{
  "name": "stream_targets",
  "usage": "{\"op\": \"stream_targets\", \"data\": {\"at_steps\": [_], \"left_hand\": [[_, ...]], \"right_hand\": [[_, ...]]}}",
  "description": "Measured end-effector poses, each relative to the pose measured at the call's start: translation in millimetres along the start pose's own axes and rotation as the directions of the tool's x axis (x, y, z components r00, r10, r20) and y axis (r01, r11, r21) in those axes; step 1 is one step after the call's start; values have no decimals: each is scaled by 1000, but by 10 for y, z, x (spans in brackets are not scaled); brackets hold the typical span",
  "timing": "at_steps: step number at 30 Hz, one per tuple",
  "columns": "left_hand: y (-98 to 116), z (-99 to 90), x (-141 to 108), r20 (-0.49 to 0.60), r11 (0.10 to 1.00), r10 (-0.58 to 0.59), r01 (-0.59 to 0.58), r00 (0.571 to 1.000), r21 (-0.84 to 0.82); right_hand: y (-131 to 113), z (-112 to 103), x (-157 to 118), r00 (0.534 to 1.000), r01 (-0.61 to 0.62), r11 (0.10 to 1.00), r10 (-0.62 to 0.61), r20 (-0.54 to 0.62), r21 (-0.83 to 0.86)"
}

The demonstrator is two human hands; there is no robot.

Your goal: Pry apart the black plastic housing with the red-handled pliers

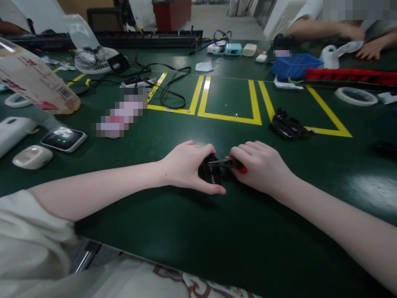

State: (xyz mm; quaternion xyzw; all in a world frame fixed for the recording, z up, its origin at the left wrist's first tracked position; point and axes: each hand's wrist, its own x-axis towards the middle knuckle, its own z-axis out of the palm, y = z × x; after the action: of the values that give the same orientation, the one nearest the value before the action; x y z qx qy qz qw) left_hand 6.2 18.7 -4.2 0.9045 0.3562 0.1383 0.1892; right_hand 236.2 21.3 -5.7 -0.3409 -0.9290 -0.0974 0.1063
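Black part (214,176): in your left hand, over the tabletop in front of you; the pliers' tips meet its upper side, though whether they bite is unclear.
Left hand (186,165): curled, pinching the part between thumb and fingers.
Right hand (263,167): fist closed round the pliers (226,163), red grip showing below.
Near edge: slants down to the right, passing close beneath your left forearm; green tabletop (217,231) spreads between it and your hands.
Ahead: bare green, then yellow tape frames (229,118), well apart from your knuckles.
Right side: black pieces (288,125) overlap one frame's corner; the tape roll (356,96) lies farther out.
Left side: lit device (63,138) and pale case (32,157), beyond your forearm.
Far side: blue bin (294,66) just beside the red tray (350,76); a co-worker's hands (370,48) behind.
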Motion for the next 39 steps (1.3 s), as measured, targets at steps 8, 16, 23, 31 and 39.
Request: {"op": "stream_targets", "data": {"at_steps": [8, 16, 23, 31, 39], "left_hand": [[0, 24, -20, -32, 999, -5, 4, 999, -44], [-34, 6, -25, 4, 994, 26, -26, 1000, -105], [-107, -17, -28, 65, 980, 40, -26, 997, -199], [-62, -20, -44, 34, 948, -29, 38, 999, -316], [1, -53, -44, 81, 899, -92, 118, 992, -422]], "right_hand": [[-22, -13, 16, 999, -13, 999, 15, 31, -49], [-23, -50, 37, 994, -44, 999, 45, 98, -11], [-5, -26, 32, 995, -52, 998, 50, 92, 19], [-22, -44, 35, 993, -82, 995, 78, 86, 54], [-18, -24, 22, 996, -67, 997, 64, 59, 42]]}}
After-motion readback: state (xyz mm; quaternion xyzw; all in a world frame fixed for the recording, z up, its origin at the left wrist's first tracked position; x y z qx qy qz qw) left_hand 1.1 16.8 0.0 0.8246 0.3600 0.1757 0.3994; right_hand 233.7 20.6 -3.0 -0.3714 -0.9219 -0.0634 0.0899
